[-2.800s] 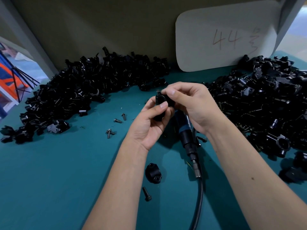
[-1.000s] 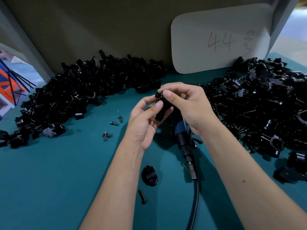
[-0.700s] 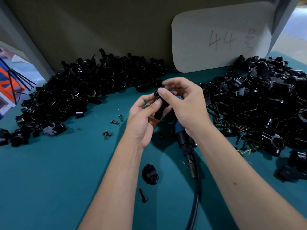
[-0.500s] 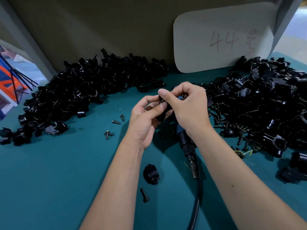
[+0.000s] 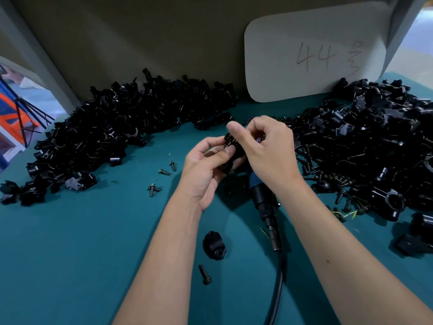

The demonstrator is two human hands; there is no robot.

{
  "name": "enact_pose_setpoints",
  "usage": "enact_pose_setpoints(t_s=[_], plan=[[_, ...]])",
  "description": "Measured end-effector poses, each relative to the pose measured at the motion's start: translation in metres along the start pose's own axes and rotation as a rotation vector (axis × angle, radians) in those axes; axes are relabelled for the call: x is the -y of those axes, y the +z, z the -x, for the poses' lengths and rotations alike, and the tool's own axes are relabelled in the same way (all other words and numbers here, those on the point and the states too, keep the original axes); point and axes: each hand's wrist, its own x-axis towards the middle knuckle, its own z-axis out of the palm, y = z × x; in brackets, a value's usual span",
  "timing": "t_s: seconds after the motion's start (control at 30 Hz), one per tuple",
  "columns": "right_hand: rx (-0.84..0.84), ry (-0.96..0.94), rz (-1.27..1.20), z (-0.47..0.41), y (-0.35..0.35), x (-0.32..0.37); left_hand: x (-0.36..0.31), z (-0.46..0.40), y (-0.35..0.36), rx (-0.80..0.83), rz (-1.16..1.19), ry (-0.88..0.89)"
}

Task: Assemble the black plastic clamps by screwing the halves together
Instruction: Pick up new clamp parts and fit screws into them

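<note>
Above the middle of the teal tabletop [image 5: 70,266], the left hand [image 5: 203,174] held a black clamp [image 5: 232,146], its thumb and curled fingers [image 5: 228,151] wrapped round the lower part of it. The right hand [image 5: 269,151] met the clamp from the other side, its thumb and fingers bent and pinching at the top of the piece; what exactly they pinched was too blurred to tell. Beneath the right wrist a powered screwdriver [image 5: 262,198] lay on the tabletop, its black cable [image 5: 277,285] running toward the near edge. Near that edge, between the forearms, lay a single clamp half [image 5: 214,246] with a loose screw [image 5: 205,274] just beside it. More loose screws [image 5: 164,172] were scattered left of the hands. A large pile of black clamp parts [image 5: 112,132] spread from the far edge down toward the left edge, and a second pile [image 5: 375,146], mixed with screws, covered the right side. A pale card [image 5: 314,50] marked "44" leaned against the back wall at the far edge.
</note>
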Motion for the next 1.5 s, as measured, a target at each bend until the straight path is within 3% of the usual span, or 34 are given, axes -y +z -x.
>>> enact_pose_setpoints(t_s=[0.17,0.4,0.67,0.9,1.13,1.33,1.5], plan=[[0.215,0.005,-0.125,-0.008,-0.013,-0.015,-0.006,0.000,-0.001,-0.024,0.161,-0.032],[0.243,0.072,-0.264,-0.009,-0.017,-0.021,-0.009,0.004,-0.004,0.020,0.198,-0.107],[0.208,-0.101,0.064,-0.007,-0.013,-0.011,-0.006,0.005,-0.001,0.025,0.243,-0.163],[0.353,-0.145,0.124,-0.008,-0.018,-0.005,-0.009,0.004,-0.005,-0.010,0.262,-0.174],[0.359,-0.074,0.173,-0.007,-0.019,-0.005,-0.007,0.001,-0.003,-0.021,0.220,-0.098],[0.426,-0.187,0.284,-0.004,-0.011,0.003,-0.001,0.000,0.007,-0.080,0.324,-0.071],[0.517,-0.200,0.401,-0.003,-0.011,0.011,0.005,-0.003,0.009,-0.159,-0.107,-0.020]])
